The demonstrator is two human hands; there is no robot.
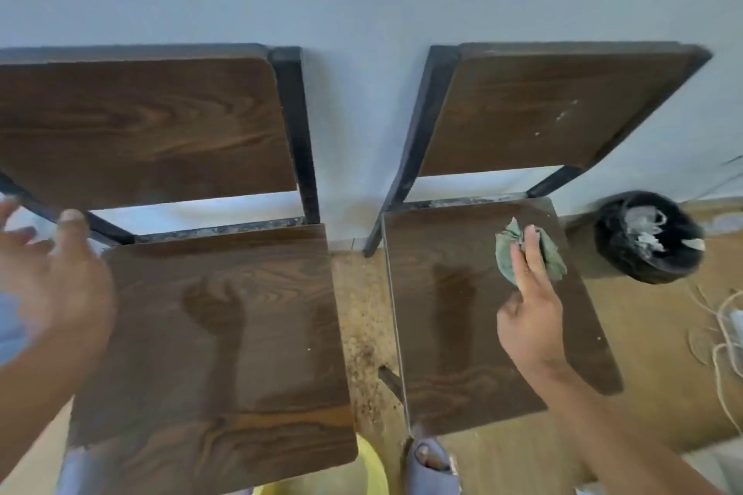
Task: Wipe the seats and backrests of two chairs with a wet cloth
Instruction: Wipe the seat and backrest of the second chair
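Observation:
Two dark wood chairs with black metal frames stand side by side against a pale wall. The left chair's seat [217, 346] shows wet streaks, and its backrest [140, 129] rises behind it. On the far part of the right chair's seat [462, 317], my right hand [528, 309] presses a crumpled green cloth [507, 253] flat under its fingers. White specks mark the right backrest [551, 108]. My left hand [60, 281] hovers open and blurred beside the left seat's far left corner, holding nothing.
A black bin [647, 237] lined with a bag and holding paper scraps stands on the floor right of the right chair. Pale cords [723, 338] lie at the far right. A yellow basin [372, 470] and my grey slipper [430, 466] sit between the chairs' front edges.

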